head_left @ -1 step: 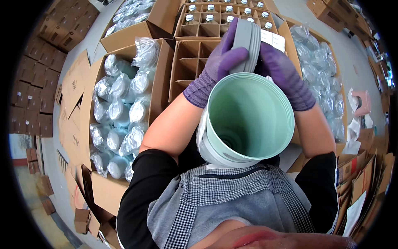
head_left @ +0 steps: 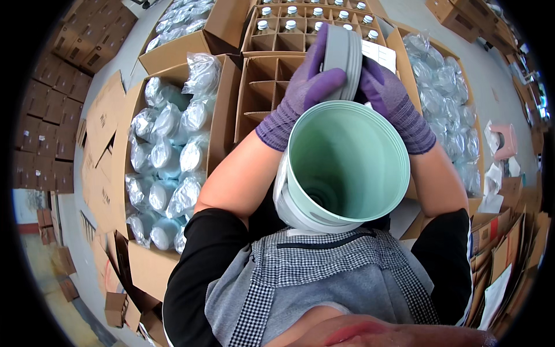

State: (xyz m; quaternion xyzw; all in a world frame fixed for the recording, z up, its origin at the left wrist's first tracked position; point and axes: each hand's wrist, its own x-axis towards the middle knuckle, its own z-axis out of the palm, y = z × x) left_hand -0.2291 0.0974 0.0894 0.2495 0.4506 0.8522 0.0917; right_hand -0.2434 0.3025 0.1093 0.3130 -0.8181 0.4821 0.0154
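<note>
Left hand [head_left: 309, 84] clamped on a grey ridged piece [head_left: 342, 62], upright between the hands. Right hand [head_left: 390, 92] at the piece's right side, fingers partly hidden; can't tell from here how it grips. Piece sits just beyond the mouth of a green tub [head_left: 352, 147], between the forearms, in front of the checked apron [head_left: 324, 260]. Capped bottles [head_left: 291, 26] stand beyond; plastic-wrapped items [head_left: 165, 153] in a box, left.

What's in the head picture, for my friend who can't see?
A purple-gloved left hand grips a ridged grey piece, perhaps a lid, beside the right hand, beyond an open mint-green bucket. Cardboard boxes hold plastic-wrapped containers and capped bottles.
</note>
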